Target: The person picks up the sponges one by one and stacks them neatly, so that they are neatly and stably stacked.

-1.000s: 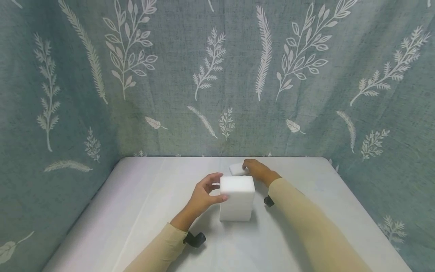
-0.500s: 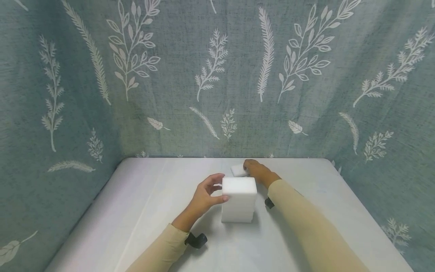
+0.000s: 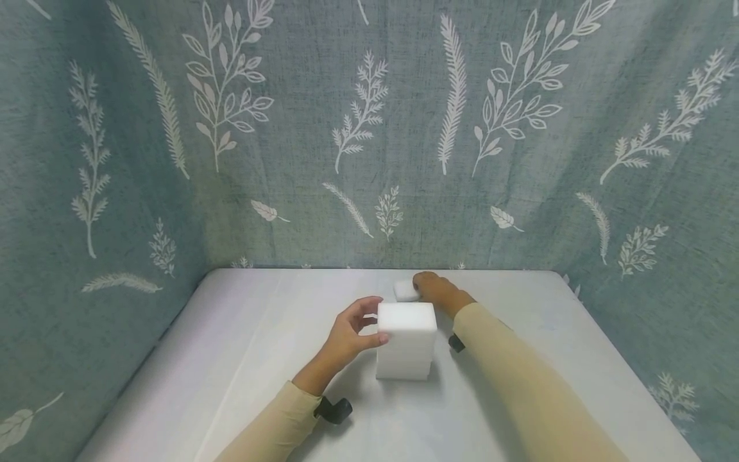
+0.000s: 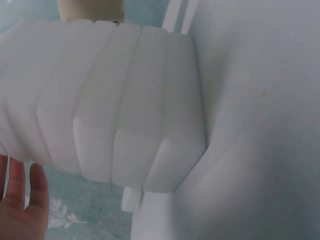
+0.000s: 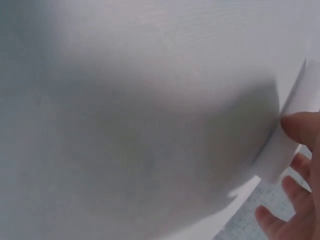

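Observation:
Several white blocks that look like melamine sponges make a tall stack (image 3: 405, 343) near the middle of the table. My left hand (image 3: 349, 330) holds the stack's upper left side, thumb on the front face and fingers toward the back. In the left wrist view, the stack's layers (image 4: 95, 100) sit slightly uneven, with my fingertips (image 4: 37, 187) at its edge. Behind the stack, my right hand (image 3: 435, 289) pinches a single white sponge (image 3: 405, 290) near the table's far edge. The right wrist view has the thumb (image 5: 300, 127) on one face of that sponge (image 5: 275, 157), fingers beyond it.
The white-covered table (image 3: 277, 359) ends at a far edge just behind the single sponge. A green-blue curtain (image 3: 300, 128) with white leaf prints encloses the back and sides. Black wrist cameras (image 3: 333, 409) are strapped over the beige sleeves (image 3: 519, 378).
The single sponge has turned slightly in my right hand and shows a narrower outline. My left hand stays at the stack. The head view has shifted a little.

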`<state>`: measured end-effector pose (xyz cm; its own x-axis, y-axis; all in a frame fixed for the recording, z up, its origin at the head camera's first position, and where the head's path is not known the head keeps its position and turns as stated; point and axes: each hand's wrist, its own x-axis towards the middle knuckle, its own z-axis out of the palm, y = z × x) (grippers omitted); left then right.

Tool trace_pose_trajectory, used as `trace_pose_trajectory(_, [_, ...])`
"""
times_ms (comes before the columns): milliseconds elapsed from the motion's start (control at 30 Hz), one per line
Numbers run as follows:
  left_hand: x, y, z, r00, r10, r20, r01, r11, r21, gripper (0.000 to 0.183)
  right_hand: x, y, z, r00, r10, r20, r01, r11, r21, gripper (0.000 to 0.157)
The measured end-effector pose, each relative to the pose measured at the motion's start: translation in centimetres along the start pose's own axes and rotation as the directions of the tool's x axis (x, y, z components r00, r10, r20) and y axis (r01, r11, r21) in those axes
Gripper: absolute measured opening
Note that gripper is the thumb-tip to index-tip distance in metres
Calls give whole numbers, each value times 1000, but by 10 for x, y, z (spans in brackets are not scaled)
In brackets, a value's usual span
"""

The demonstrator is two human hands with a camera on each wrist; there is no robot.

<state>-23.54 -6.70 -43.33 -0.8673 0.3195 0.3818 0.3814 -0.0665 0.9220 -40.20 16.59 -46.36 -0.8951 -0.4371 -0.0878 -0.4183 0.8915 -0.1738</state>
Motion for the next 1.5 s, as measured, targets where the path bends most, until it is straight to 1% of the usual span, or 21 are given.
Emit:
trace_pose_trajectory(167, [1, -3, 1, 1000, -4, 6, 4, 1000, 18, 63, -4, 1, -8, 1000, -17, 16, 18, 999, -40, 24])
trace_pose_trajectory(300, [4, -17, -1, 1000, -14, -5, 14, 1000, 22, 66, -6, 4, -14, 998, -41, 42, 45, 994, -95, 23])
trace_pose_trajectory(400, [6, -29, -3, 1000, -20, -12, 21, 999, 31, 68, -8, 7, -20, 994, -92, 54, 99, 986, -135, 22])
trace_pose_trajectory(533, [7, -34, -3, 1000, 2, -9, -1, 1000, 29, 68, -11, 11, -29, 989, -142, 38, 147, 973, -180, 26])
trace_pose_trajectory(700, [7, -34, -5, 1000, 19, 5, -19, 1000, 8, 66, -16, 14, -38, 984, -176, 15, 175, 964, -202, 34])
trace_pose_trajectory(900, [6, -33, -5, 1000, -4, -3, 4, 1000, -3, 65, -25, 12, -47, 976, -217, 28, 219, 958, -184, 44])
trace_pose_trajectory(1033, [6, -31, -4, 1000, -13, -17, 14, 1000, 12, 64, -33, 8, -53, 966, -257, 23, 256, 947, -193, 45])
trace_pose_trajectory(1067, [6, -29, -4, 1000, -15, -20, 15, 1000, 19, 64, -35, 7, -54, 963, -267, 18, 266, 943, -199, 45])
trace_pose_trajectory(1300, [2, 0, 0, 1000, 11, -9, -11, 999, 35, 62, -49, 4, -63, 944, -331, -13, 319, 920, -229, 45])
trace_pose_trajectory(1400, [2, 0, 0, 1000, 14, -12, -14, 999, 43, 61, -55, 5, -66, 935, -352, -27, 337, 913, -230, 45])
trace_pose_trajectory(1500, [3, -12, -2, 1000, 15, -14, -15, 999, 32, 60, -62, 6, -69, 928, -370, -46, 351, 908, -229, 45])
